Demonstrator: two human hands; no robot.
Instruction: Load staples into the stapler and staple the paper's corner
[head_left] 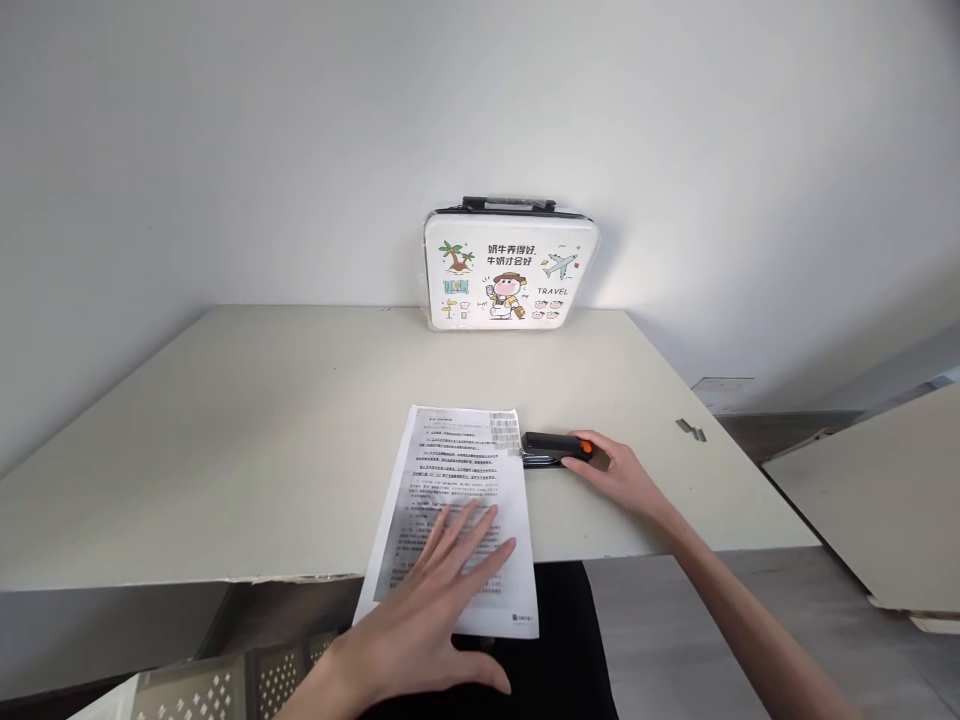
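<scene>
A printed sheet of paper (457, 480) lies on the table, its lower end jutting past the front edge. My left hand (442, 590) rests over the lower half of the sheet with its fingers spread. Just right of the sheet's upper part is a black stapler (544, 447) with an orange end. My right hand (615, 470) grips the stapler at that orange end. The stapler's front end meets the right edge of the paper; whether the paper sits between its jaws I cannot tell.
A white case (514, 270) with cartoon prints stands against the wall at the table's back. Small grey staple strips (691, 430) lie near the right edge of the table (262, 450). A perforated container (202, 690) is below the table at lower left.
</scene>
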